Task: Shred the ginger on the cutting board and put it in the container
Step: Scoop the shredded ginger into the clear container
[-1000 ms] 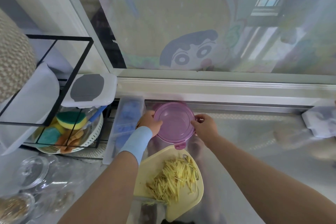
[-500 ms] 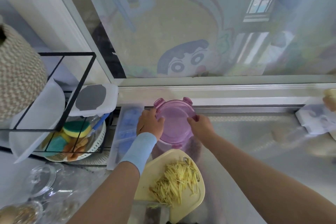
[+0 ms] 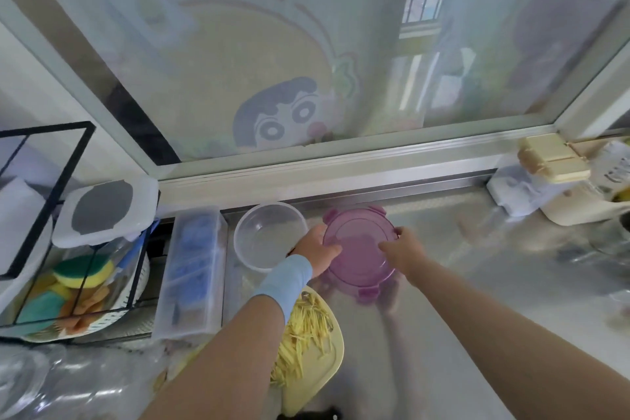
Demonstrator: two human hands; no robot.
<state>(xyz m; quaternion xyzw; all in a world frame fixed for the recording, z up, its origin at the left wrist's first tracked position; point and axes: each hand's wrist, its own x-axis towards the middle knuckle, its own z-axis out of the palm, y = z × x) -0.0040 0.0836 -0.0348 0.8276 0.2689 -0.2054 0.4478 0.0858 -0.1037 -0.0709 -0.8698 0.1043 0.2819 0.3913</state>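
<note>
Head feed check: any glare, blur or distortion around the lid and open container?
Head view: daylight through the window backlights the scene; diffuse glare washes the steel counter; wide-angle bending curves its frame; the right edge is smeared; purple lid, clear container, left hand and right hand read clearly.

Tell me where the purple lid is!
The purple lid sits mid-frame in the head view, held between the left hand and right hand, just right of the clear container.

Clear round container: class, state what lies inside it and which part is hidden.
Nothing shows inside the clear container, only its bare bottom. The left hand, holding the purple lid, covers its near right rim.
</note>
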